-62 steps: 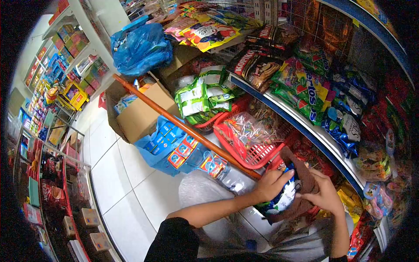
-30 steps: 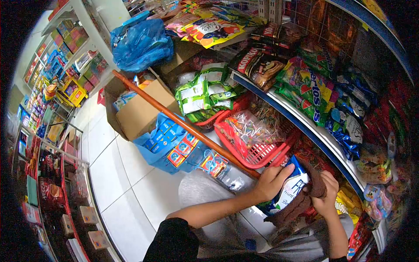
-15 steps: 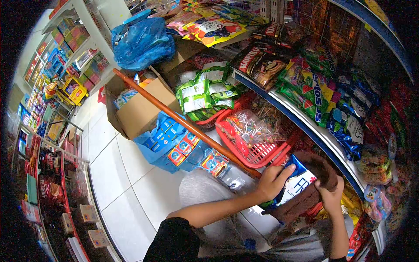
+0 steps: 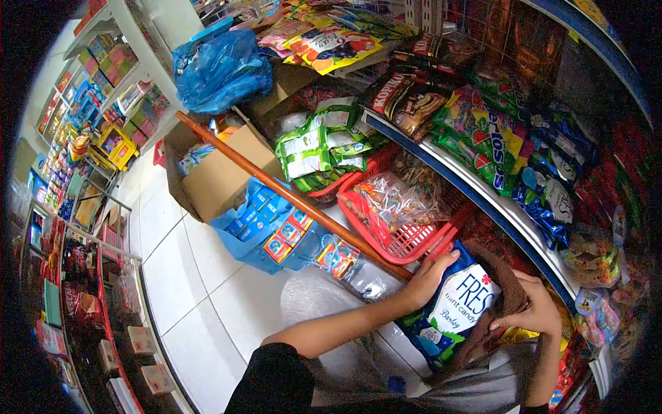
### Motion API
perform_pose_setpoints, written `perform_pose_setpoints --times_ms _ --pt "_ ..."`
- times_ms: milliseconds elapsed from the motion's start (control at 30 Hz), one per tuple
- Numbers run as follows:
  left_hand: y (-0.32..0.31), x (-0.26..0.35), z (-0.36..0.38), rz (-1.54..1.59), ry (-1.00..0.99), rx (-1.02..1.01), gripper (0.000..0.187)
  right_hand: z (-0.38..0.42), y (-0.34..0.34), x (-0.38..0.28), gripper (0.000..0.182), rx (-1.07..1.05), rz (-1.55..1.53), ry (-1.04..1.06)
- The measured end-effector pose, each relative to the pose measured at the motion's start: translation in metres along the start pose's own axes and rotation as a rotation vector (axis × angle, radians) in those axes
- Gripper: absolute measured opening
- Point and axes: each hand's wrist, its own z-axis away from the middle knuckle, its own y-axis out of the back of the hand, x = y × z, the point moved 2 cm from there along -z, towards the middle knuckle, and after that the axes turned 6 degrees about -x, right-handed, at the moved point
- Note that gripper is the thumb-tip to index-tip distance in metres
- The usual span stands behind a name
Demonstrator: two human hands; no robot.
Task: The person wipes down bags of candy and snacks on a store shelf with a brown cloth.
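Observation:
A blue and white bag of mint candy (image 4: pixel 463 293) leans over my lap, its printed front turned up. My left hand (image 4: pixel 431 279) grips the bag's upper left edge, thumb lying along it. In my right hand (image 4: pixel 534 308) a brown cloth (image 4: pixel 507 279) is bunched against the bag's right side; the thumb shows in front, and the cloth runs down behind the bag. Just beyond my left hand stands a red plastic basket (image 4: pixel 407 241) with wrapped lollipops (image 4: pixel 396 203) in it.
A brown wooden pole (image 4: pixel 276 186) slants across a cardboard box (image 4: pixel 231 172) and a blue bag of small boxes (image 4: pixel 262 221). Candy bags, including a green one (image 4: pixel 476 134), fill the shelf (image 4: pixel 441 162) at right. White floor tiles (image 4: pixel 186 262) lie to the left.
The cloth has slid off the front of the candy bag toward the right, uncovering its print. My right hand has shifted its hold on the cloth; my left hand stays on the bag.

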Motion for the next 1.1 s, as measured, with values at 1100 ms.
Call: perform_pose_setpoints --times_ms 1100 --pt "-0.006 0.025 0.000 0.020 -0.086 -0.039 0.038 0.025 0.019 0.025 0.044 0.454 -0.003 -0.188"
